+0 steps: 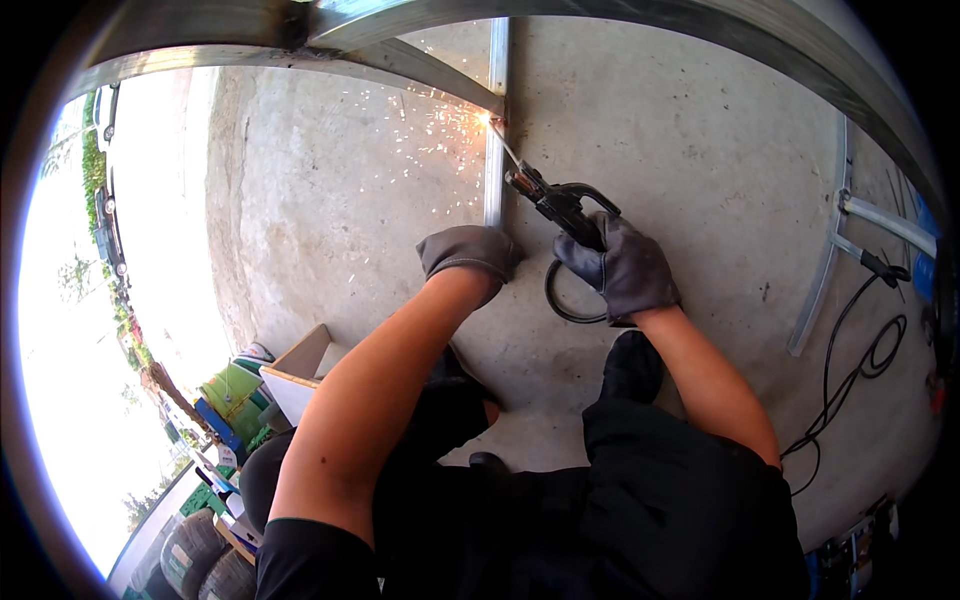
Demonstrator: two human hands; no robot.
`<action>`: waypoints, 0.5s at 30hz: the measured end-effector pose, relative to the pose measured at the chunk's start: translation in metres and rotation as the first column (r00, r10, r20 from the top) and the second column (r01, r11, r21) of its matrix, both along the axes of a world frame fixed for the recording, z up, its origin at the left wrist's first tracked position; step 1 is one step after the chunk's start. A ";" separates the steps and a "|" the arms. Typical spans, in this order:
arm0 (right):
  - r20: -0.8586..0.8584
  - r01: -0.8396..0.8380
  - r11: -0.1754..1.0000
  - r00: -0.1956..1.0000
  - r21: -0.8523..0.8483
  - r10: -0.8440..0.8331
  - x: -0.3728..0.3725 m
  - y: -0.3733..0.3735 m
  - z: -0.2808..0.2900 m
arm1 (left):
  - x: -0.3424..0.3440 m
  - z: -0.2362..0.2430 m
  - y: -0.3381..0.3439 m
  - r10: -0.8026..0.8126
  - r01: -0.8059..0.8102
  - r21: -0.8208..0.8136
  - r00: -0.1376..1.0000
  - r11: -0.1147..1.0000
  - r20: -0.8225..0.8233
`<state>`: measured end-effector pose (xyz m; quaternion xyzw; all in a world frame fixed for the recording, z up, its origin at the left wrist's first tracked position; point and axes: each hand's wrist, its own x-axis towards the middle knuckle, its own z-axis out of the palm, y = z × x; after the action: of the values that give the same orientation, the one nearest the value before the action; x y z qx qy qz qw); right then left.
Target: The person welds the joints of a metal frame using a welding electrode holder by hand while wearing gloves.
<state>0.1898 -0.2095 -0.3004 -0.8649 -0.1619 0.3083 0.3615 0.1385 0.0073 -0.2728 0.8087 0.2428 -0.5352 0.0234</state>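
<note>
Spreading beneath the metal frame [430,74], grey concrete [680,130] meets bright daylight [170,210].

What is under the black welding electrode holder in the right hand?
Around the black electrode holder, grey concrete floor shows below, with a looped black cable near the grey-gloved right hand. The holder and hand hide whatever lies directly beneath them.

Grey concrete floor [680,120] with a silvery metal bar [494,180], a second bar [822,275], looped black cable [838,398]

cars [109,228] parked outside; tyres [190,552] at lower left; a box [289,393]
</note>
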 end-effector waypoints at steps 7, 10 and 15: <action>0.024 -0.008 1.000 1.000 -0.016 0.008 -0.002 -0.005 -0.009 | 0.007 0.006 -0.004 -0.043 0.042 -0.044 0.999 0.998 -0.029; -0.031 -0.007 1.000 0.999 -0.016 0.006 0.000 -0.005 -0.002 | 0.002 0.000 -0.001 -0.019 0.018 -0.034 1.000 0.999 -0.019; 0.039 -0.007 1.000 0.999 0.027 0.006 0.000 -0.014 0.000 | 0.000 0.001 -0.002 0.020 -0.018 -0.023 0.998 1.000 0.066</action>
<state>0.1896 -0.2231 -0.3009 -0.8651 -0.1760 0.2904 0.3691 0.1382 0.0050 -0.2719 0.8233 0.2435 -0.5107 0.0456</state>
